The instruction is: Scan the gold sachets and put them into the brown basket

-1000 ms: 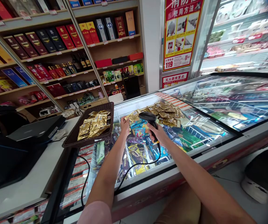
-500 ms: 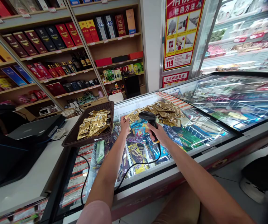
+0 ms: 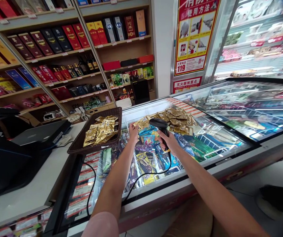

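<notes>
My right hand is closed around the handle of a black barcode scanner, whose head tilts left over the freezer's glass top. A black cable runs from its base across the glass. My left hand pinches the edge of a gold foil packet, which lies in front of the scanner head. Behind and right of the scanner, a pile of gold packets rests on the glass. To the left, a brown woven basket holds several more gold packets.
Under the glass, the chest freezer holds colourful wrapped goods. A white counter with a dark laptop-like device and a black monitor stands at left. Shelves of boxes line the back wall, beside a red and yellow poster.
The whole view has shifted slightly, so things sit a little further right. Both hands keep their holds on the scanner and the packet.
</notes>
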The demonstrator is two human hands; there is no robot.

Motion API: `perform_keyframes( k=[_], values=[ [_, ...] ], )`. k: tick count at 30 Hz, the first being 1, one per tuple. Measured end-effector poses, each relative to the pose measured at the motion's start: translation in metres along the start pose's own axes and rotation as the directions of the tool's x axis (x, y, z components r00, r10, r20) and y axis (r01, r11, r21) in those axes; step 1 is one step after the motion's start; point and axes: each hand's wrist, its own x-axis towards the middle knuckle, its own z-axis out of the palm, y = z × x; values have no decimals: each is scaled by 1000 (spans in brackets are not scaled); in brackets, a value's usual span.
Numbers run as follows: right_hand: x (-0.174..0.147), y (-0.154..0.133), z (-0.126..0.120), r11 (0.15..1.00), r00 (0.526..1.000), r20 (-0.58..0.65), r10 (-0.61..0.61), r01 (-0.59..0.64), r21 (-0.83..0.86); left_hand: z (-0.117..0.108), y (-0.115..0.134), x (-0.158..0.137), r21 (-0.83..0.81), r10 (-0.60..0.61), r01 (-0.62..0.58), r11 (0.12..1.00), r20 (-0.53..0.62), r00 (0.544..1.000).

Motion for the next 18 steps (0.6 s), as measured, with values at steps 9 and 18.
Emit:
perform_keyframes(
  k=[9, 18],
  values=[
    [2, -1, -3, 990, 993, -113, -36, 51, 134, -6, 43, -15, 190, 118, -119, 975, 19, 993],
    [-5, -3, 3, 991, 1000, -30, 6, -2, 137, -82, 85, 50, 155, -36, 108, 982, -406, 913]
  ],
)
